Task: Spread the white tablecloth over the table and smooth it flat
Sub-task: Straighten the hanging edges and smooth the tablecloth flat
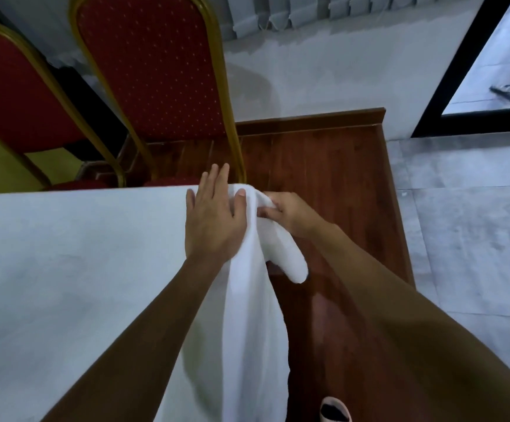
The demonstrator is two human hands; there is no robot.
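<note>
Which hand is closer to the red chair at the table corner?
Left. The left hand lies flat on the tablecloth, fingertips just short of the gold frame of the chair. The right hand pinches the hanging fold, farther to the right.

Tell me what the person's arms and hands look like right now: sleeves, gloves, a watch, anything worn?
Nothing worn shows. The left hand and right hand are bare, with no gloves and no ring on the fingers that show. The left forearm and right forearm are bare as far as the frame reaches: no sleeve, watch or wristband in view.
</note>
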